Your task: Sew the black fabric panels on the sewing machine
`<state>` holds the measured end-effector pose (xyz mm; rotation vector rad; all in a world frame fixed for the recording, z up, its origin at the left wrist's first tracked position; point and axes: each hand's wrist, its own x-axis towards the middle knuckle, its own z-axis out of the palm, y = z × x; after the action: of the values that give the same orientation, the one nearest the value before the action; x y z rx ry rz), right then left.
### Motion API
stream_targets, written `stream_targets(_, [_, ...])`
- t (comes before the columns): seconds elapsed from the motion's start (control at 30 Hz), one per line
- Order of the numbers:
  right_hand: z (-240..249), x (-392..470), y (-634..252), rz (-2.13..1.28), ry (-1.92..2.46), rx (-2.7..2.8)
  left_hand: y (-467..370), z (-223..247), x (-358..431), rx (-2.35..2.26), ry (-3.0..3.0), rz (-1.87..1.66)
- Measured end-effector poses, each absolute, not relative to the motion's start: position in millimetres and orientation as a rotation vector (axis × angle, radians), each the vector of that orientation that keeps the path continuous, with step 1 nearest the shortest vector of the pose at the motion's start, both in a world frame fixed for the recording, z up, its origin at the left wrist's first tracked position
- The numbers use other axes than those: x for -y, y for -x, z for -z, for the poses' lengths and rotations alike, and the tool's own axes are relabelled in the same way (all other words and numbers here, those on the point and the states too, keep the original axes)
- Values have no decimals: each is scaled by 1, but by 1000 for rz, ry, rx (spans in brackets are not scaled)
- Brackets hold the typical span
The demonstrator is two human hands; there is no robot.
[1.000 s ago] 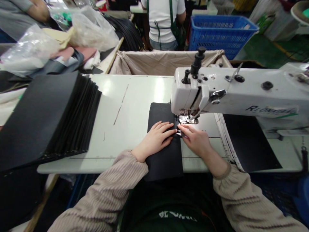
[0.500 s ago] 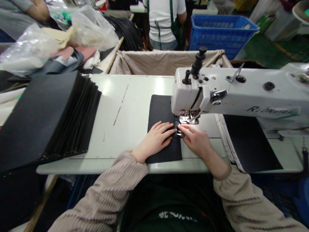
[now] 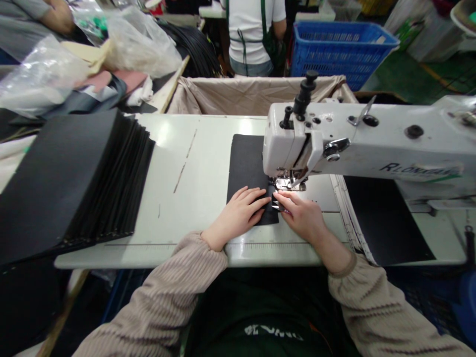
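Note:
A black fabric panel (image 3: pixel 246 161) lies flat on the white sewing table (image 3: pixel 201 148), its right edge under the presser foot of a white sewing machine (image 3: pixel 334 144). My left hand (image 3: pixel 238 214) rests flat on the panel's near end, fingers spread and pointing right toward the needle. My right hand (image 3: pixel 303 215) sits just right of the panel's edge, right below the presser foot, fingertips pinching a small metal tool against the seam line. Both sleeves are beige ribbed knit.
A thick fanned stack of black panels (image 3: pixel 74 178) covers the table's left side. A second black panel (image 3: pixel 383 218) lies under the machine arm at right. Behind the table stands a cloth-lined bin (image 3: pixel 253 94), a blue crate (image 3: pixel 338 49), plastic bags (image 3: pixel 141 44) and a person in a white shirt (image 3: pixel 253 29).
The black panel has fed away from me under the presser foot; its near end has moved from over the table's front edge up to my hands. Both hands stay in place.

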<state>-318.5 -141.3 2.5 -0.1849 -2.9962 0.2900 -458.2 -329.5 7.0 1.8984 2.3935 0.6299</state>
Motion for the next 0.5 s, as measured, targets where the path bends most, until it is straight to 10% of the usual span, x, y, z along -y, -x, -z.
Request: stream_targets(0.5, [-2,141,318,-267,190,3003,456,-8,328,-2433,-1854,-680])
